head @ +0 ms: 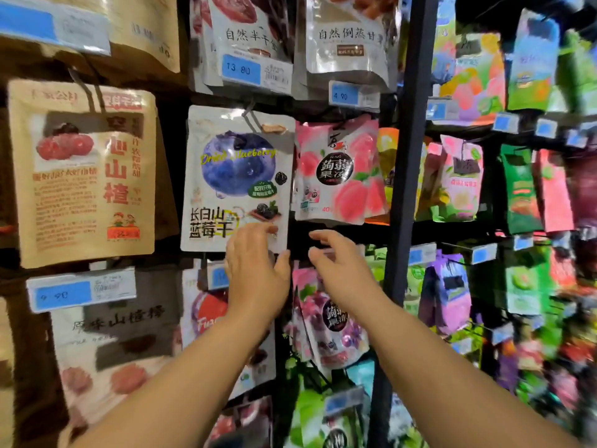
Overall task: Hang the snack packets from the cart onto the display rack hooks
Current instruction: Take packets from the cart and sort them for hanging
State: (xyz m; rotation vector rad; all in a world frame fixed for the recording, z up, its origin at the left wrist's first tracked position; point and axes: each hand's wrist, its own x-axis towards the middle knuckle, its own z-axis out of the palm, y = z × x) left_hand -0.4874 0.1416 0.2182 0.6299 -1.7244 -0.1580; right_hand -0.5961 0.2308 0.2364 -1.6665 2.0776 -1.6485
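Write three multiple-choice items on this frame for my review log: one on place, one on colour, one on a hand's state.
1. The white dried-blueberry foil packet hangs where, relative to the pink peach-print packet? A) right of it B) left of it C) below it
2. The coloured panels of the price labels are: A) yellow B) red C) blue
3. The left hand: A) touches the blueberry packet's lower right corner B) hangs idle C) grips a basket
Answers: B, the peach packet sits on its right; C, every label shows blue; A, its fingertips overlap that corner.

Display rack [411,189], blueberry packet [237,179] on hook [250,113], peach packet [339,176] just beside, blue price tags [240,70]
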